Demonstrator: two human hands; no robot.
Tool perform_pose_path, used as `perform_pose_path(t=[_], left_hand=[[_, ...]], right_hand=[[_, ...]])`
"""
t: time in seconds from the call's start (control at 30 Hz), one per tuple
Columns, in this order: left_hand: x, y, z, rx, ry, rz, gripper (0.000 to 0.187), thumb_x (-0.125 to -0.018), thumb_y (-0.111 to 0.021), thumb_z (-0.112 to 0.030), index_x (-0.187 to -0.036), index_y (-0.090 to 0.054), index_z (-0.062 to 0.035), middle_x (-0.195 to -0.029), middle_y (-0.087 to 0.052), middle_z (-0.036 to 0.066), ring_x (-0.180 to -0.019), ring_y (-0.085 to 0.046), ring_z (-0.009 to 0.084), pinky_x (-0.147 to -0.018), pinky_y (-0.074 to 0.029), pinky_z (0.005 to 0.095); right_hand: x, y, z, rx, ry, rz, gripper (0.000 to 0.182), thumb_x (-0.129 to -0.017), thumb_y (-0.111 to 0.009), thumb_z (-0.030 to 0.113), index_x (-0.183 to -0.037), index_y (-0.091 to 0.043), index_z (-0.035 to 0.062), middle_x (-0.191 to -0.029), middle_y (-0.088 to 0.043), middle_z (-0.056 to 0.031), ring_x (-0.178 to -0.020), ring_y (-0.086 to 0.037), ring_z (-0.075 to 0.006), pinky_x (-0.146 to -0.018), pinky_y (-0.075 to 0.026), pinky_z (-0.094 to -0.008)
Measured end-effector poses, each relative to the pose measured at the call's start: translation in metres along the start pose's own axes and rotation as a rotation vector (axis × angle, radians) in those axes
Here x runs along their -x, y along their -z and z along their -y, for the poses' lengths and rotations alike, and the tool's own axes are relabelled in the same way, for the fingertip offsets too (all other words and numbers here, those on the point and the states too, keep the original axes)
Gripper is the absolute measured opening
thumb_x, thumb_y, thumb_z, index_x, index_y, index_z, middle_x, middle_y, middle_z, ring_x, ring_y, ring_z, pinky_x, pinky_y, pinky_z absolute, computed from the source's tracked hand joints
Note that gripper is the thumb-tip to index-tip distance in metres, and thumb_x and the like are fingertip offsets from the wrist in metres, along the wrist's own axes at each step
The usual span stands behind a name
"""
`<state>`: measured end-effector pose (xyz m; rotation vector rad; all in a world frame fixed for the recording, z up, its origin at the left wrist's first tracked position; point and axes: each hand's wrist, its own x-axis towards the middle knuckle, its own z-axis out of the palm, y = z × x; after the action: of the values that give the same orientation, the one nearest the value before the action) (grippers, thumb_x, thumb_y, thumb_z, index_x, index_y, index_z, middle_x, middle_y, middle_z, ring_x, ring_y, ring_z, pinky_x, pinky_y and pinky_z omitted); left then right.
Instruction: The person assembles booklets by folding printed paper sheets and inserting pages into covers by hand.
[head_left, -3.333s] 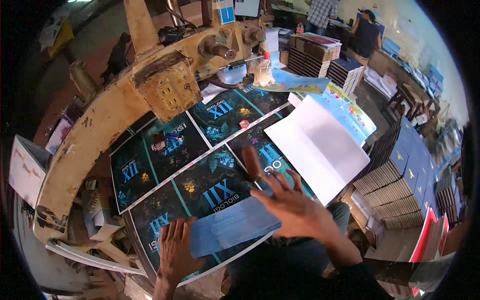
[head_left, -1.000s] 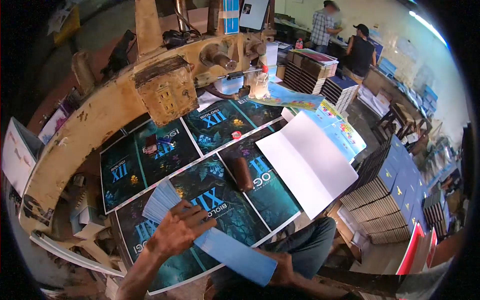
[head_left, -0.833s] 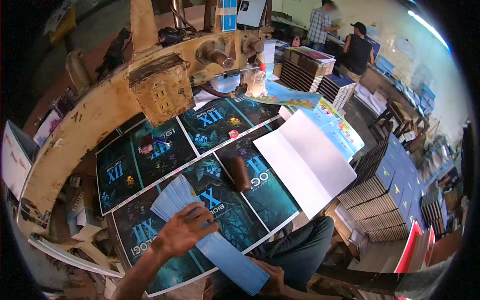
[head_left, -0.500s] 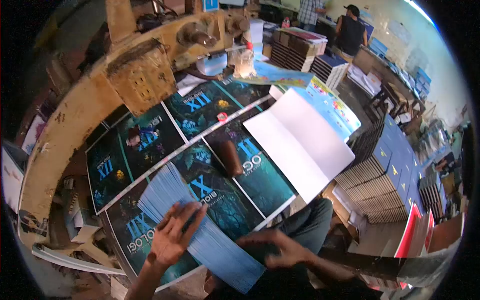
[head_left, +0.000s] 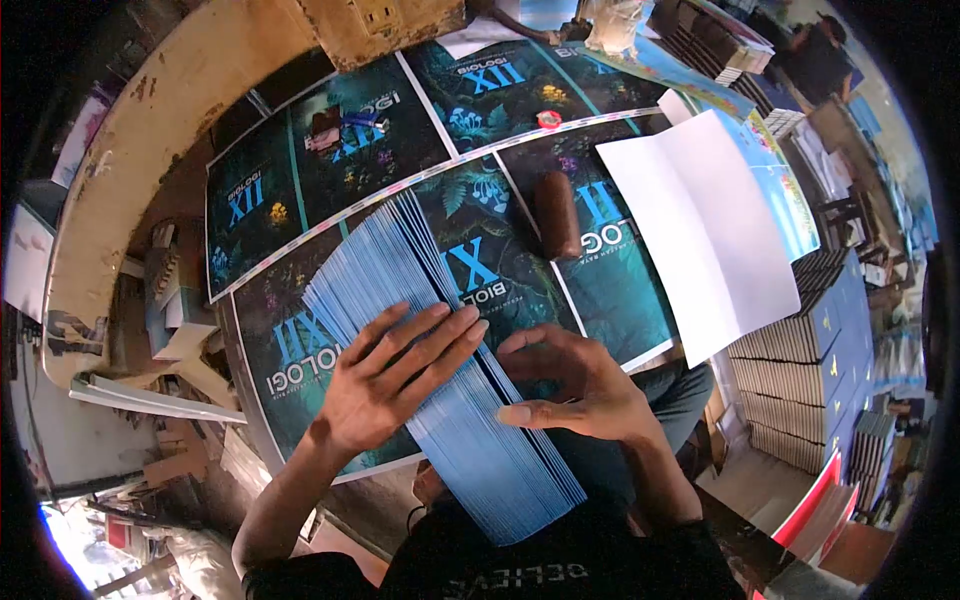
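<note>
A long, fanned stack of thin blue-edged booklets (head_left: 480, 440) lies slantwise over the printed cover sheets, its near end toward my body. My left hand (head_left: 395, 375) rests flat across the middle of the stack, fingers stretched out. At the stack's right side is my right hand (head_left: 590, 390), thumb tip at the edge of the booklets and fingers curved apart from it. The outermost booklets near that thumb stand slightly separated. Beneath lie large dark sheets (head_left: 500, 370) printed with "BIOLOGI XII" covers. A brown cylindrical tool (head_left: 557, 215) lies on them beyond my right hand.
A folded white sheet (head_left: 700, 230) covers the right side of the table. Stacks of dark-blue books (head_left: 800, 370) stand at the right. A curved, rusty yellowish machine frame (head_left: 150, 130) arches around the left and back. A red tape roll (head_left: 549, 119) lies farther back.
My right hand has moved up from the stack's lower end to its right edge, thumb now touching it. The left hand stays on the stack. The view has tilted downward.
</note>
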<state>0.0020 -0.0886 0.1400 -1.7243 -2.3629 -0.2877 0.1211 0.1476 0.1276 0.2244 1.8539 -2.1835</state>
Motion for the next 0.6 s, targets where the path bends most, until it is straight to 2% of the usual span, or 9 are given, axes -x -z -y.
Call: perform_pose_path(t=[0.03,0.17,0.23,0.37,0.43,0.47,0.53,0.57,0.6], left_hand=[[0.001,-0.001,0.000,-0.005,-0.002,-0.033,0.053,-0.092,-0.067,-0.025,-0.144,-0.060,-0.0191,-0.149,-0.057,-0.004,-0.141,-0.048,0.0150,-0.124,-0.033,0.0404],[0.003,-0.001,0.000,0.002,0.014,-0.039,0.050,-0.092,-0.067,-0.026,-0.141,-0.062,-0.0204,-0.148,-0.058,-0.004,-0.140,-0.049,0.0143,-0.123,-0.035,0.0389],[0.004,-0.002,0.001,-0.005,0.013,-0.051,0.048,-0.092,-0.068,-0.026,-0.140,-0.063,-0.0215,-0.147,-0.059,-0.005,-0.139,-0.050,0.0141,-0.123,-0.036,0.0383],[0.007,-0.006,0.003,0.005,0.006,-0.071,0.049,-0.091,-0.069,-0.025,-0.139,-0.063,-0.0223,-0.147,-0.059,-0.005,-0.139,-0.050,0.0139,-0.122,-0.036,0.0382],[0.007,-0.007,0.003,-0.003,-0.002,-0.074,0.050,-0.090,-0.071,-0.024,-0.139,-0.063,-0.0228,-0.148,-0.059,-0.005,-0.138,-0.051,0.0140,-0.123,-0.036,0.0383],[0.007,-0.006,0.002,-0.002,-0.003,-0.076,0.050,-0.090,-0.071,-0.024,-0.139,-0.063,-0.0228,-0.148,-0.059,-0.005,-0.138,-0.051,0.0140,-0.123,-0.036,0.0383],[0.007,-0.005,0.000,0.023,0.043,-0.100,0.050,-0.091,-0.070,-0.024,-0.140,-0.063,-0.0228,-0.148,-0.058,-0.004,-0.137,-0.052,0.0145,-0.122,-0.036,0.0389],[0.007,-0.006,0.001,0.022,0.045,-0.103,0.050,-0.091,-0.070,-0.024,-0.140,-0.063,-0.0228,-0.148,-0.058,-0.004,-0.137,-0.052,0.0145,-0.122,-0.036,0.0389],[0.008,-0.007,0.003,-0.007,0.021,-0.101,0.051,-0.091,-0.069,-0.025,-0.141,-0.062,-0.0228,-0.148,-0.058,-0.004,-0.137,-0.052,0.0145,-0.123,-0.036,0.0393]], right_hand=[[0.000,-0.002,-0.003,-0.086,0.013,-0.015,0.055,-0.080,-0.091,0.015,-0.121,-0.058,-0.0012,-0.104,-0.069,-0.0072,-0.095,-0.066,-0.0137,-0.084,-0.056,-0.0299],[-0.001,-0.002,-0.009,-0.095,0.046,-0.023,0.055,-0.081,-0.090,0.015,-0.123,-0.058,-0.0007,-0.109,-0.069,-0.0091,-0.103,-0.066,-0.0171,-0.091,-0.055,-0.0321],[-0.001,-0.002,-0.014,-0.105,0.063,-0.017,0.057,-0.081,-0.090,0.015,-0.125,-0.058,-0.0004,-0.112,-0.070,-0.0109,-0.110,-0.066,-0.0198,-0.098,-0.053,-0.0343],[0.000,-0.003,-0.013,-0.157,0.009,-0.010,0.058,-0.081,-0.090,0.016,-0.126,-0.058,-0.0002,-0.116,-0.069,-0.0114,-0.113,-0.064,-0.0199,-0.100,-0.051,-0.0343],[0.000,0.000,-0.016,-0.122,0.041,0.012,0.066,-0.082,-0.089,0.011,-0.137,-0.055,-0.0005,-0.118,-0.068,-0.0118,-0.115,-0.063,-0.0207,-0.102,-0.050,-0.0345],[0.001,-0.003,-0.018,-0.121,0.042,0.011,0.066,-0.082,-0.089,0.011,-0.137,-0.055,-0.0005,-0.118,-0.068,-0.0118,-0.115,-0.063,-0.0207,-0.102,-0.050,-0.0345],[0.001,-0.012,-0.023,-0.217,0.332,-0.160,0.068,-0.091,-0.081,0.016,-0.149,-0.048,-0.0001,-0.123,-0.067,-0.0121,-0.108,-0.065,-0.0178,-0.097,-0.051,-0.0320],[0.002,-0.008,-0.021,-0.213,0.333,-0.158,0.068,-0.091,-0.081,0.016,-0.149,-0.048,-0.0001,-0.123,-0.067,-0.0121,-0.108,-0.065,-0.0178,-0.097,-0.051,-0.0320],[0.006,-0.001,-0.017,-0.037,0.357,-0.168,0.064,-0.095,-0.076,0.019,-0.150,-0.048,0.0000,-0.124,-0.068,-0.0128,-0.105,-0.065,-0.0162,-0.094,-0.052,-0.0309]])
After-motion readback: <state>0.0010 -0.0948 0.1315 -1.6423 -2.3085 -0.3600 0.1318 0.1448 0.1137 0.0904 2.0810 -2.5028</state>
